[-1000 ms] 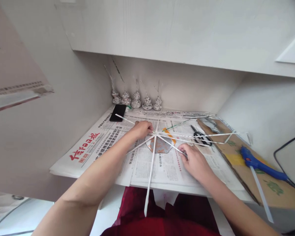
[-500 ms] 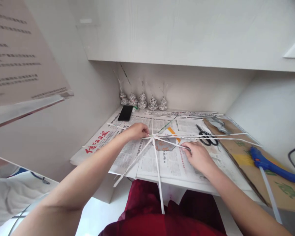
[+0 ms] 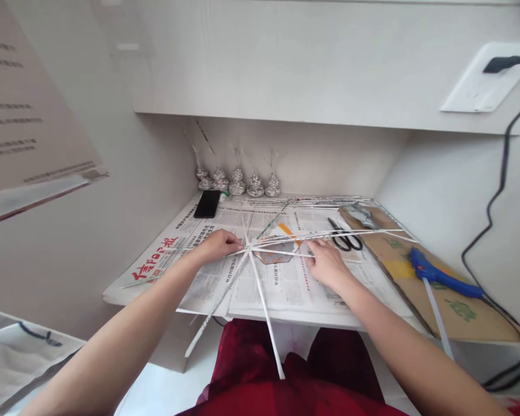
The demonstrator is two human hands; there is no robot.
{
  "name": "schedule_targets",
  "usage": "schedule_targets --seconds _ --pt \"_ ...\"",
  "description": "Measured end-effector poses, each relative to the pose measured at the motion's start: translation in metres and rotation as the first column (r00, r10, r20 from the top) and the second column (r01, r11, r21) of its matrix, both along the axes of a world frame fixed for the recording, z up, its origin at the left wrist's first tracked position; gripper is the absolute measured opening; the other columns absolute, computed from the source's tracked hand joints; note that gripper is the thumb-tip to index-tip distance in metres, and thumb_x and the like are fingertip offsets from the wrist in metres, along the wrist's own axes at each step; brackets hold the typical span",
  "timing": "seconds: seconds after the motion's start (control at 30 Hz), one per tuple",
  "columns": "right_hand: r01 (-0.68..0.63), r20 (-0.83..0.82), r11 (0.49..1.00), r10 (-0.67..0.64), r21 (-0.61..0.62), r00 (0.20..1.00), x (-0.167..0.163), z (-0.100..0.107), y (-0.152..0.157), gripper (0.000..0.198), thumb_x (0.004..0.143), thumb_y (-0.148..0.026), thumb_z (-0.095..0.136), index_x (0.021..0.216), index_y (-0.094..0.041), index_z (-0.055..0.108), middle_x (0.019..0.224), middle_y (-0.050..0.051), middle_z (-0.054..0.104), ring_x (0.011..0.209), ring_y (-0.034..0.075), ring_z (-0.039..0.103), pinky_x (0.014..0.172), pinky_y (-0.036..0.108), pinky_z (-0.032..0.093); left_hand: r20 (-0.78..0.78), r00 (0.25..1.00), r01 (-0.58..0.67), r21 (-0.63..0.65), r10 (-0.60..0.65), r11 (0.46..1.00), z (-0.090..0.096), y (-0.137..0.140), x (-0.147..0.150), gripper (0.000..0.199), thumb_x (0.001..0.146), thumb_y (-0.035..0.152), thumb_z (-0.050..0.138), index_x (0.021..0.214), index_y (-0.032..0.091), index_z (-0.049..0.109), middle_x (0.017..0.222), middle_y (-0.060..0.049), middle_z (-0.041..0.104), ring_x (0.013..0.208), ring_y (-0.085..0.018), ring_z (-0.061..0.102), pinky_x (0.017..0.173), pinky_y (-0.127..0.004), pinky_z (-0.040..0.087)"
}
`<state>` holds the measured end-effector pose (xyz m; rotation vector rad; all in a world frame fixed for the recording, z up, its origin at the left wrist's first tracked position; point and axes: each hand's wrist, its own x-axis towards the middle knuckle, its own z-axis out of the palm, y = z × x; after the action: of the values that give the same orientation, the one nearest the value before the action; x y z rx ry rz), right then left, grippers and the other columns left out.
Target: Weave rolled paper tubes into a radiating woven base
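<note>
Thin white rolled-paper sticks [image 3: 265, 309] cross in a star over the newspaper-covered table. Just left of the crossing point, the fingertips of my left hand [image 3: 220, 245] are pinched on a paper stick. My right hand [image 3: 329, 263] is on the right side, with thumb and fingers closed around one stick that runs out from the centre. Other sticks of the star pass just above those fingers. Under the crossing lies a grey flat piece [image 3: 272, 255] with an orange strip [image 3: 289, 232] beside it, both partly covered by the sticks.
Several coiled-paper gourd shapes [image 3: 237, 182] stand along the back wall, near a black phone [image 3: 207, 204]. Loose paper sticks [image 3: 307, 202] lie at the back. Black scissors [image 3: 345, 237], cardboard [image 3: 448, 306] and a blue glue gun [image 3: 442, 276] are right; its cord [image 3: 491, 214] hangs there.
The view has turned to the right, bringing the wall socket further in. My right hand has shifted its hold along the sticks, nearer to the upper ones. My left hand stays by the crossing.
</note>
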<state>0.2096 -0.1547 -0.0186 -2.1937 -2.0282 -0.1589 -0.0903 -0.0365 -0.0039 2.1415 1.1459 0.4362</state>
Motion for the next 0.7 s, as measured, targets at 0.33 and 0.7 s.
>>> schedule_targets --seconds 0.33,0.7 --pt "0.128 -0.066 0.969 -0.144 -0.210 0.987 0.025 0.025 0.016 0.078 0.071 -0.021 0.065 0.143 -0.013 0.036 0.129 0.021 0.055 0.120 0.034 0.050 0.095 0.040 0.040 -0.013 1.000 0.026 -0.010 -0.026 1.000 -0.002 -0.002 -0.001 0.033 0.072 0.049 0.061 0.080 0.020 0.074 0.081 -0.001 0.075 0.080 -0.021 0.066 0.075 -0.027 0.045" --pt "0.000 -0.686 0.989 -0.103 -0.148 0.721 0.076 0.014 0.015 0.057 0.074 -0.032 0.070 0.128 -0.018 0.059 0.123 0.014 0.065 0.101 0.022 0.066 0.084 0.032 0.051 -0.004 1.000 0.028 -0.007 -0.028 1.000 0.000 -0.006 0.003 0.032 0.072 0.047 0.061 0.081 0.020 0.074 0.085 -0.002 0.075 0.082 -0.022 0.067 0.076 -0.027 0.046"
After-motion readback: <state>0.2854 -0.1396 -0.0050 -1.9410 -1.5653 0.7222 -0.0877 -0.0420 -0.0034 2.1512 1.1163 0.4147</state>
